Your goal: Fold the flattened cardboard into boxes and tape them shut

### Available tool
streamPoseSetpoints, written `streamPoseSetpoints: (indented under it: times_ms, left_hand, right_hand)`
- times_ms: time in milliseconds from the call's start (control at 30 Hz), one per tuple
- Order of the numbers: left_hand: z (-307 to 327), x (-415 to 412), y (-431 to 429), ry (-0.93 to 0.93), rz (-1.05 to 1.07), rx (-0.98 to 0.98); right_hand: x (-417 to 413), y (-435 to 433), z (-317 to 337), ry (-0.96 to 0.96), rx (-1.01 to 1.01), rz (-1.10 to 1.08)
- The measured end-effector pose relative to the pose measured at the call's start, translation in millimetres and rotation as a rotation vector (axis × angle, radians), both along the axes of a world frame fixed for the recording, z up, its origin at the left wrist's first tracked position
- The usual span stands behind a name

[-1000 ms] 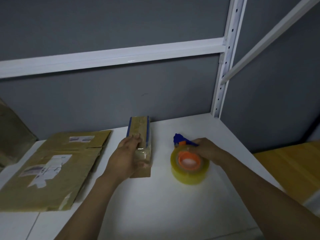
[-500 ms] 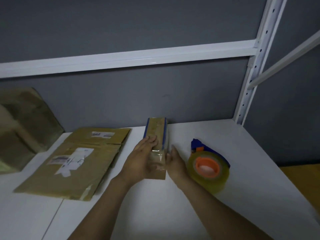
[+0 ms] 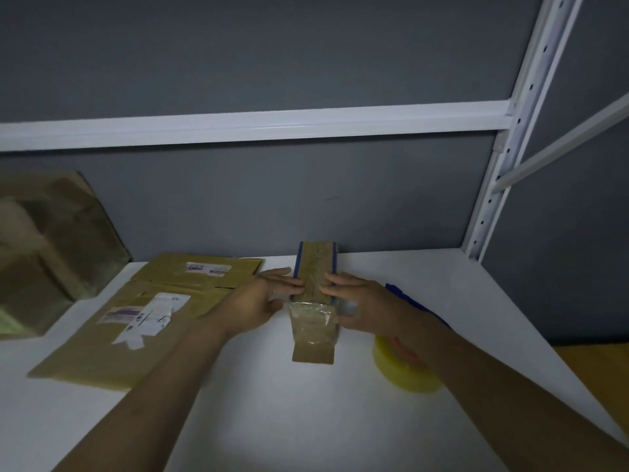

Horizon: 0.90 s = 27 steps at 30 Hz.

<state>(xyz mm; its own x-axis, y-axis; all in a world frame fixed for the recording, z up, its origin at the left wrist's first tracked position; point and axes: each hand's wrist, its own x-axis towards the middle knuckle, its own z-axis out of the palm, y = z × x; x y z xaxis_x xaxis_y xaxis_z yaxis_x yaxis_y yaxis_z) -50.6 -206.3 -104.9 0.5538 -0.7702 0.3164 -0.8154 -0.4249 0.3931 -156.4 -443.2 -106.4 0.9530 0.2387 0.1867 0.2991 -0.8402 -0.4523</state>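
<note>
Cardboard box [image 3: 315, 301], the small narrow one with blue strips along its long top edges, is seen standing on the white shelf top [image 3: 306, 420], about mid-frame, with its far end close to the grey wall. It's flanked by both hands. The left hand [image 3: 262, 301] is laid against its left side, with fingers stretched out straight and the tips resting on the top edge. The right hand [image 3: 360, 304] is mirrored on the other side, with fingers likewise flat and extended onto the top. So the box is pressed between two flat hands rather than pinched. How the thumbs are placed can't really be told.

Shiny clear tape is seen over the near end of the box, folded down the front face.

A yellowish tape roll [image 3: 405, 369] with an orange core is parked just right of the box, half hidden by the right forearm. Its blue dispenser [image 3: 413, 301] is seen behind the wrist.

Flattened cardboard [image 3: 136, 321] with white labels is laid out to the left, near the left hand. A bigger brown box [image 3: 51, 253], pretty blurry, is set at the far left against the wall.
</note>
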Motion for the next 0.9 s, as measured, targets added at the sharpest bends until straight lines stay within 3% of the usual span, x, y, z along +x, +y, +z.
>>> streamPoseSetpoints:
  times_ms: [200,333,400,467,600,767,900]
  left_hand:
    - [-20,2,0,0.131,-0.033,-0.223]
    - [-28,-6,-8,0.048,0.022,-0.314]
    - [-29,-12,-11,-0.001,0.056,-0.255]
    - [-26,-14,-12,0.072,0.044,-0.218]
    - [-24,-7,-10,0.158,0.028,-0.314]
    - [-24,-6,-14,0.090,0.054,-0.277]
    - [-22,-4,-13,-0.008,0.042,-0.206]
  right_hand:
    - [9,5,-21,-0.188,0.056,-0.024]
    - [10,18,-30,-0.274,0.041,-0.085]
    - [9,17,-32,-0.240,0.064,-0.088]
    - [9,11,-29,-0.156,0.135,-0.058]
    - [10,12,-14,-0.026,0.245,-0.099]
    - [17,35,-26,-0.236,0.069,-0.281]
    - [16,40,-34,-0.360,-0.025,-0.243]
